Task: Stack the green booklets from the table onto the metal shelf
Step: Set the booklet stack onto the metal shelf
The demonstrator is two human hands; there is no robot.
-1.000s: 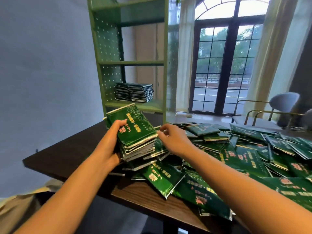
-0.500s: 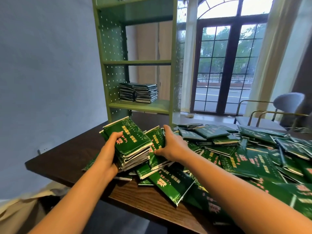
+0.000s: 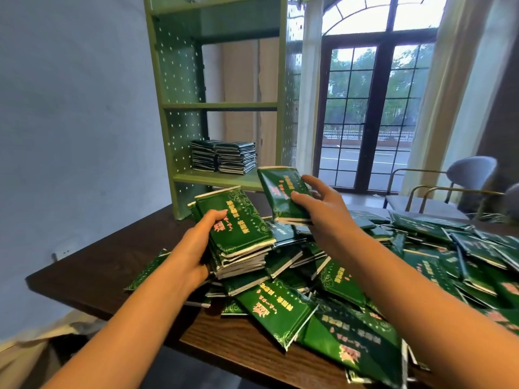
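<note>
While the left hand (image 3: 193, 248) grips a booklet stack (image 3: 238, 237), the right hand (image 3: 320, 209) pinches a few booklets (image 3: 280, 192). Two piles (image 3: 224, 157) sit on the green shelf (image 3: 219, 179).

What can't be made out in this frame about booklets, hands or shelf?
Head view only.
- Held stack: count unclear; left hand covers its near side.
- Booklets in right hand: count unclear; fingers cover the edge.
- Cover print: too blurred to read.
- Loose pile: cut off by right and bottom edges.
- Metal shelf: top cut off by frame.

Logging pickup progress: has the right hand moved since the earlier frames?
Yes. The right hand has risen off the pile on the table, lifting booklets up in front of the shelf.
</note>
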